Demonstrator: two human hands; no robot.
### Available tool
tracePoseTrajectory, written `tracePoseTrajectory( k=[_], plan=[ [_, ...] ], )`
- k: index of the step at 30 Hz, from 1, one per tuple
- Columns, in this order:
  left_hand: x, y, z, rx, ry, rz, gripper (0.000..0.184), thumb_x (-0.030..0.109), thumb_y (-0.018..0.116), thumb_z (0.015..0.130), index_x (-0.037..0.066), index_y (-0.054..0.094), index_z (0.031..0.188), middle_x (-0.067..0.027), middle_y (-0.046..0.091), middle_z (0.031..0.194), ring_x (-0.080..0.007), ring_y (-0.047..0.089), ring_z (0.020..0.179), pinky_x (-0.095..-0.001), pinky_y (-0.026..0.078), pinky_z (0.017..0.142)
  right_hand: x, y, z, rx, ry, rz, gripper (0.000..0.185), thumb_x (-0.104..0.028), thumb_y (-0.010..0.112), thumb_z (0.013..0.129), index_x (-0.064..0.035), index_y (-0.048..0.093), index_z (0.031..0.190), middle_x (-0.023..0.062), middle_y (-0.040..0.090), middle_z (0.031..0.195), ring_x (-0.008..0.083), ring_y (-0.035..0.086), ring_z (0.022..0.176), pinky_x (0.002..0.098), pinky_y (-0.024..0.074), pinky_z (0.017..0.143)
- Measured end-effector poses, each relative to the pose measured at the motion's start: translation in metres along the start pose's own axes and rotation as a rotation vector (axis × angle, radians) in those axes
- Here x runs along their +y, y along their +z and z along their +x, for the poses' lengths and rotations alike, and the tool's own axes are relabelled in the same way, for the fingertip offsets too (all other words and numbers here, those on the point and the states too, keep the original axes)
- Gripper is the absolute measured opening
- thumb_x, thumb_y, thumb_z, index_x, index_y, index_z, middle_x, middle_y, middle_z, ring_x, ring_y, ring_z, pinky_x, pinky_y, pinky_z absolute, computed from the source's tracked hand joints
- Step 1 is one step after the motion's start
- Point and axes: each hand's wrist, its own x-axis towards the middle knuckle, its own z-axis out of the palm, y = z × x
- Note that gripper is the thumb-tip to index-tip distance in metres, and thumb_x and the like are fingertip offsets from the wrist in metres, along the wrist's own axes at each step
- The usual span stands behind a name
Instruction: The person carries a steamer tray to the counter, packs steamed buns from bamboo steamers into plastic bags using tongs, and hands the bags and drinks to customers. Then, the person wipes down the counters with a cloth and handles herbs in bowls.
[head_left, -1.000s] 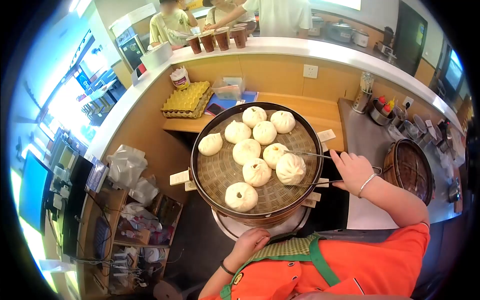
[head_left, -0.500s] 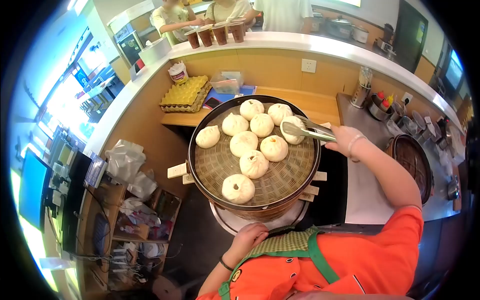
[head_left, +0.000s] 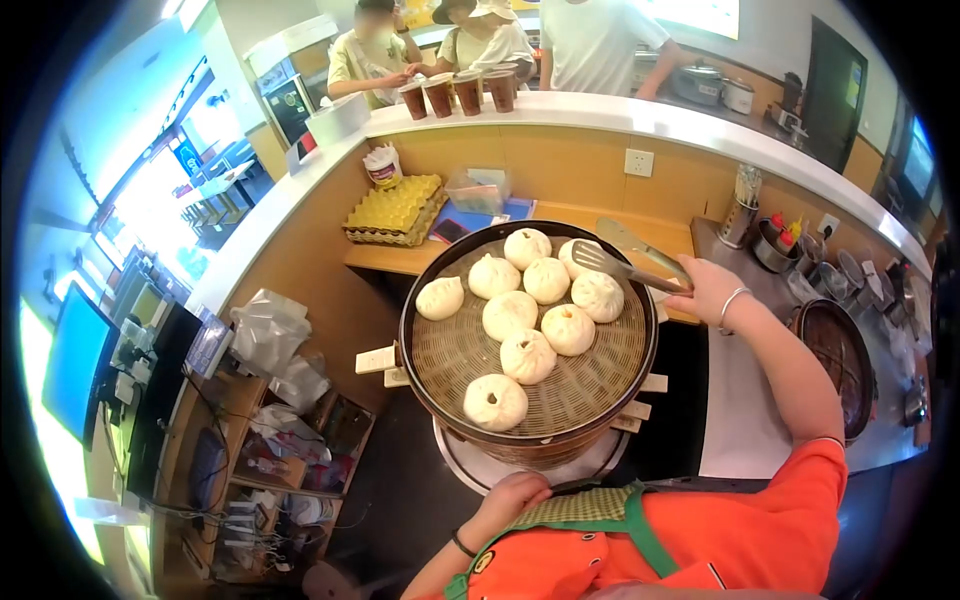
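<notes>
My right hand (head_left: 712, 292) is closed around metal food tongs (head_left: 655, 260) at the right rear of a round bamboo steamer (head_left: 455, 345). The tongs' jaws are spread apart; the slotted jaw lies over a white steamed bun (head_left: 580, 258) at the back, partly hiding it. Just in front of the jaws sits a pleated bun (head_left: 597, 297), free of them. Several other buns (head_left: 510, 316) rest on the woven mat, one bun (head_left: 495, 402) alone near the front. My left hand (head_left: 515, 495) lies against the apron (head_left: 575, 510) before the steamer, fingers loosely extended and holding nothing visible.
Several drink cups (head_left: 468, 92) stand on the white ledge, with people behind it. Egg trays (head_left: 395, 212) sit on the shelf at back left. At right are sauce bottles (head_left: 785, 240) and another round steamer (head_left: 835, 350). Wooden handles (head_left: 376, 360) stick out of the steamer's sides.
The tongs have opened off the pleated bun at the right, leaving it on the mat, and moved toward the bun behind. The view has tilted, shifting everything down and right.
</notes>
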Motion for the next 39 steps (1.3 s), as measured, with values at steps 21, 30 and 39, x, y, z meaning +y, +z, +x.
tracePoseTrajectory(
  k=[21,30,39],
  plan=[
    [0.014,0.013,0.002,-0.046,0.044,0.025,0.009,0.010,0.063,0.076,0.004,0.056,0.077,-0.0077,0.057,0.076,-0.0270,0.056,0.070,-0.0352,0.044,0.060,-0.054,0.025,0.094,-0.393,-0.113,-0.168,0.040,-0.038,0.061,0.077,-0.0031,0.059,0.096,0.0122,0.063,0.091,0.0272,0.060,0.087,0.0378,0.0481,0.073],
    [0.010,0.016,-0.001,-0.086,0.028,0.013,0.008,0.010,0.061,0.077,0.005,0.056,0.079,-0.0081,0.056,0.076,-0.0278,0.056,0.072,-0.0346,0.045,0.062,-0.057,0.013,0.049,-0.108,-0.127,-0.455,0.046,-0.032,0.065,0.074,-0.0055,0.049,0.108,0.0128,0.058,0.096,0.0289,0.059,0.088,0.0367,0.0489,0.073],
    [0.004,0.015,-0.004,-0.132,0.021,-0.009,0.006,0.010,0.059,0.079,0.005,0.057,0.082,-0.0085,0.057,0.078,-0.0277,0.056,0.074,-0.0344,0.045,0.064,-0.028,-0.027,0.030,-0.092,-0.068,-0.178,0.071,-0.043,0.064,0.072,-0.0032,0.039,0.125,0.0194,0.053,0.112,0.0319,0.053,0.102,0.0369,0.0441,0.085]
  ],
)
